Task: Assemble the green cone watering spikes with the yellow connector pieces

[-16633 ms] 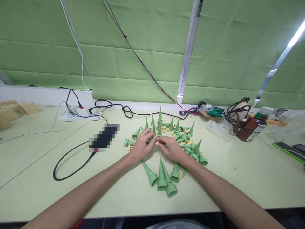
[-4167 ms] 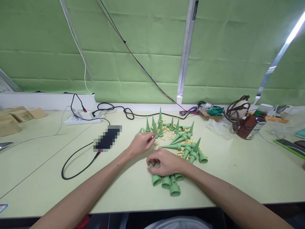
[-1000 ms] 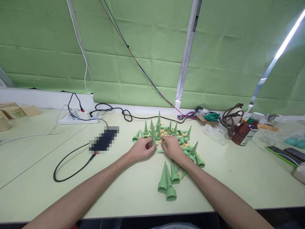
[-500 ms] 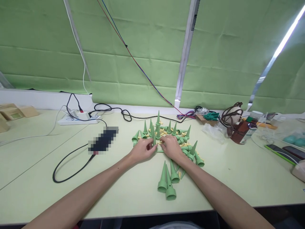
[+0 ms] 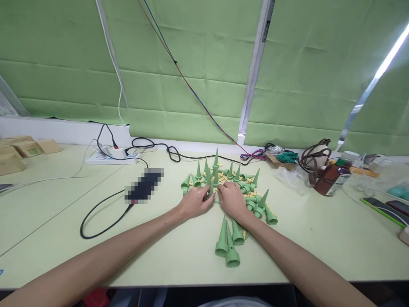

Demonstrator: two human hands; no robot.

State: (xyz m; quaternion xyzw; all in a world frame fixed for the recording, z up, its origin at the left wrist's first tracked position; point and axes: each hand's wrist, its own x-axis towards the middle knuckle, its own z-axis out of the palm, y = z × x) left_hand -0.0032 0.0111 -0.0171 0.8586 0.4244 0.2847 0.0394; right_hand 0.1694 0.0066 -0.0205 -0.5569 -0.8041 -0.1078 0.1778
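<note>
In the head view, my left hand (image 5: 195, 202) is closed around a green plastic cone-shaped spike (image 5: 211, 190), its point upward. Close on its right, my right hand (image 5: 232, 198) has its fingers curled down at small yellow pieces (image 5: 220, 179); whatever they pinch is hidden. Several more green spikes surround both hands, some upright like the tall one (image 5: 216, 158), others lying over, such as one (image 5: 271, 215) beside my right wrist. Nearer the table's front edge lies a loose group of spikes (image 5: 233, 258), partly beside my right forearm.
Left of my hands is a blurred-out dark device (image 5: 143, 186) on a black cable. A power strip (image 5: 113, 158) and cardboard boxes (image 5: 30, 147) stand behind it. At right are a clear plastic bag (image 5: 289, 179), a brown bottle (image 5: 332, 178) and phones (image 5: 383, 211).
The whole view has shifted slightly, so things sit a little further right. Both hands stay at nearly the same spot among the spikes, with the left still holding its spike.
</note>
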